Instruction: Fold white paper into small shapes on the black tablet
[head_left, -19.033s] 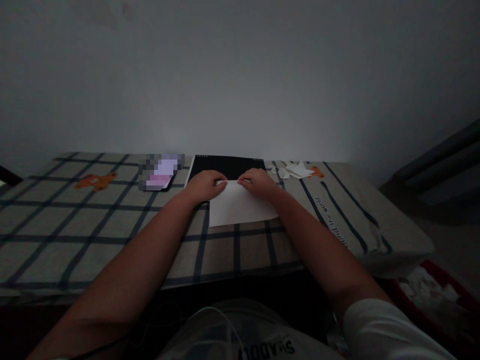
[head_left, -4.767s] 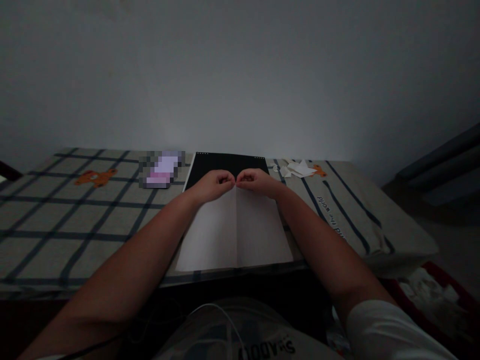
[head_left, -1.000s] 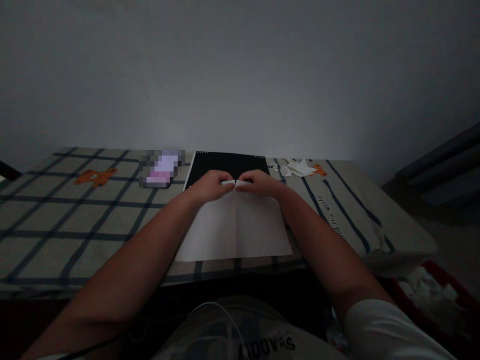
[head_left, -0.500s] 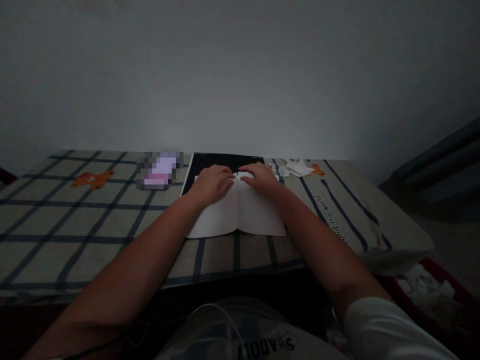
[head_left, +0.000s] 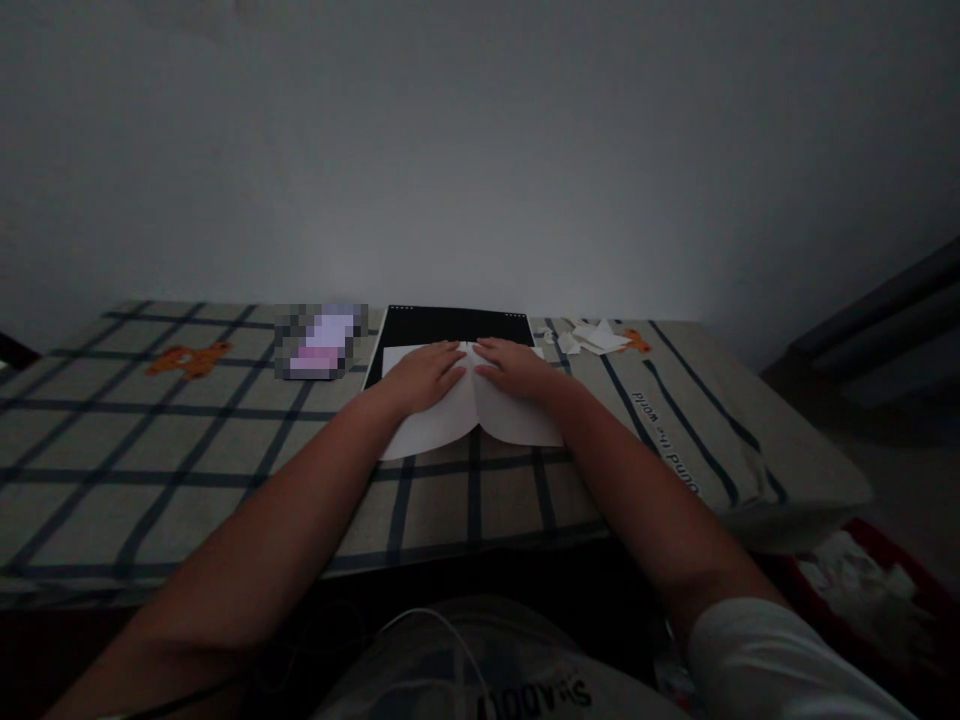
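A white sheet of paper point(head_left: 435, 428) with a crease down its middle lies partly over a black notebook point(head_left: 457, 322). Its near edge rises off the tablecloth along the crease. My left hand point(head_left: 429, 376) rests on the left half, fingers stretched out towards the crease at the far end. On the right half, my right hand point(head_left: 520, 367) lies flat in the same way, its fingertips close to those of my left. Both palms face down on the paper, and neither hand grips it.
A phone point(head_left: 322, 342), blurred by pixels, lies left of the notebook. Torn paper scraps point(head_left: 600, 337) are to its right. The checked tablecloth point(head_left: 225, 440) covers the table up to the wall. A red bin point(head_left: 911, 575) holding crumpled paper stands at lower right.
My hands have flattened onto the paper, their raised fingers lowered. The sheet's near edge has shifted away from me and bulges higher at the crease.
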